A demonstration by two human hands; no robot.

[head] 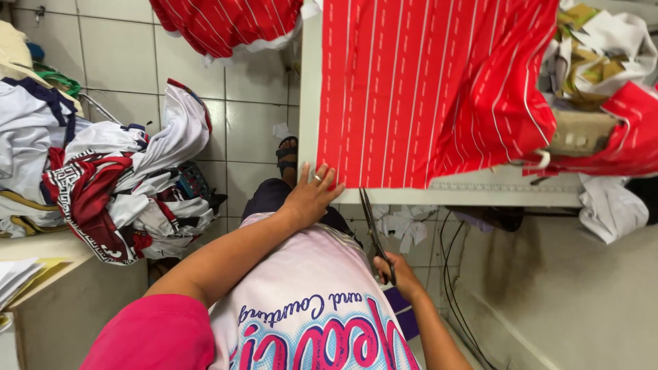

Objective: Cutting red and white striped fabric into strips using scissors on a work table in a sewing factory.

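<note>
The left hand (312, 195) lies flat, fingers spread, on the near corner of the red cloth (425, 89) where it hangs over the front edge of the desk (493, 195); its grip is apart and closes on nothing, pressing down, which seems meant to keep the striped fabric taut and still along the hem. The right hand (401, 274) sits lower, below the desk edge, with its grip together around the handles of the scissors (375, 236), whose blades point up toward the cloth's lower edge just beside the left hand; I cannot tell whether the blades are parted or already in the cloth. Holding the scissors from underneath lets the blades meet the overhanging edge straight on, while the desk carries the weight of the rest. The cloth is spread across most of the desk top and bunches into folds at the far right, where it reaches a heap of white and tan scraps (596, 48), pushed aside out of the cutting line. More of the same red striped fabric hangs at the top left. On the person's left, a pile of garments (116, 178) in white, maroon and navy rests on a lower surface, well apart from the work. Small white offcuts (404, 226) lie on the tiled floor (253, 123) under the desk edge, beside a sandalled foot.
</note>
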